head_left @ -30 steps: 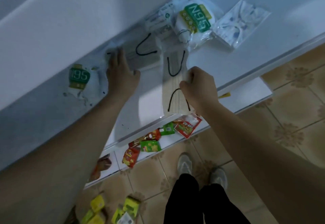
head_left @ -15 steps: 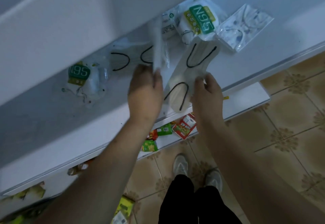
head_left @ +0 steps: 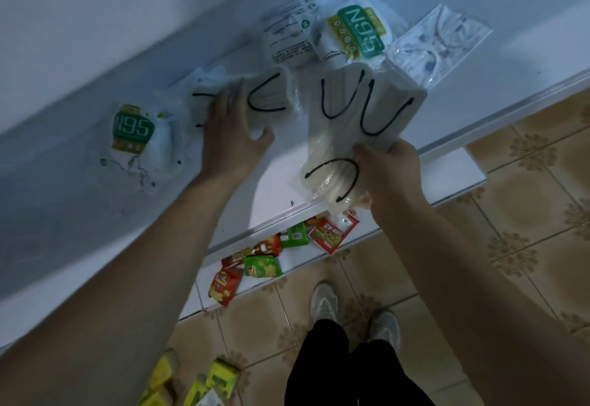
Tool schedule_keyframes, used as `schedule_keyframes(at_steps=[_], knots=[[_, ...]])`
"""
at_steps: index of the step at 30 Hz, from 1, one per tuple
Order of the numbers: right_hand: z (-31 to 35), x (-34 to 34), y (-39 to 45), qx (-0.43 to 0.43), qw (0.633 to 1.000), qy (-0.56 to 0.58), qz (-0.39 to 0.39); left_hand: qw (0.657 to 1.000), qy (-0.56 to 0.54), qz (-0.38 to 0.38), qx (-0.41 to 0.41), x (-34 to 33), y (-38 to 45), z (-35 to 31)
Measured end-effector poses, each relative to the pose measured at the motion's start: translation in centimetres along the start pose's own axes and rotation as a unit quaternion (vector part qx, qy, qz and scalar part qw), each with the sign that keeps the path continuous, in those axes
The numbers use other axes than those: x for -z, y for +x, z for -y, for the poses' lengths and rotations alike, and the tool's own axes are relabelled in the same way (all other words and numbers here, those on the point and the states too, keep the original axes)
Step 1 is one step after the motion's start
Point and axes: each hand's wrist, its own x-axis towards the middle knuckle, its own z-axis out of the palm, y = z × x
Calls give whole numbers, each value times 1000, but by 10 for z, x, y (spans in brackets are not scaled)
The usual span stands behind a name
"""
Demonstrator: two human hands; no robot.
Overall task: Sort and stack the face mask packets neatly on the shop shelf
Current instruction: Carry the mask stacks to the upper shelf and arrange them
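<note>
Currently, head view: the right hand (head_left: 388,172) grips beige mask packets (head_left: 357,124) over the white shelf (head_left: 510,64) near its front edge. Left hand (head_left: 233,131) rests flat, fingers spread, on another beige packet (head_left: 265,99) lying to the left.

On your shelf (head_left: 526,64), one N95 packet (head_left: 137,137) lies far left, another (head_left: 357,32) behind the beige packets (head_left: 360,124); snack packets (head_left: 255,262) sit below.

"N95" on left packet (head_left: 133,132), "N95" on right packet (head_left: 359,30)
</note>
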Motion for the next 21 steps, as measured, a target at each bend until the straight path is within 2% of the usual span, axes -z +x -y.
schedule_keyframes(at_steps=[3, 5, 7, 9, 12, 13, 15, 17, 19, 20, 21], knots=[[-8, 6, -3, 17, 999, 22, -28, 995, 91, 3, -35, -13, 20, 27], [-14, 10, -6, 19, 998, 37, -38, 991, 102, -68, -61, -13, 13, 28], [-17, 11, -11, 19, 998, 39, -44, 989, 89, -109, -41, -7, -1, 16], [-19, 7, -16, 22, 998, 44, -29, 992, 52, -111, -15, -3, -17, 1], [-17, -6, -19, 8, 995, 89, 33, 990, -28, -124, -67, -3, -55, -36], [-15, -9, -21, -6, 990, 117, 79, 988, -51, -105, -100, -4, -66, -48], [-12, -10, -25, 3, 976, 147, 160, 976, -163, 20, -142, -5, -79, -61], [-10, -5, -25, 31, 973, 139, 180, 936, -296, 149, -121, -3, -78, -59], [-12, 1, -21, 38, 981, 99, 161, 911, -372, 170, -63, -2, -65, -49], [-14, 2, -17, 41, 988, 62, 138, 913, -379, 149, -37, 0, -56, -45], [-16, 2, -13, 48, 992, 22, 111, 929, -353, 107, -27, 2, -44, -38]])
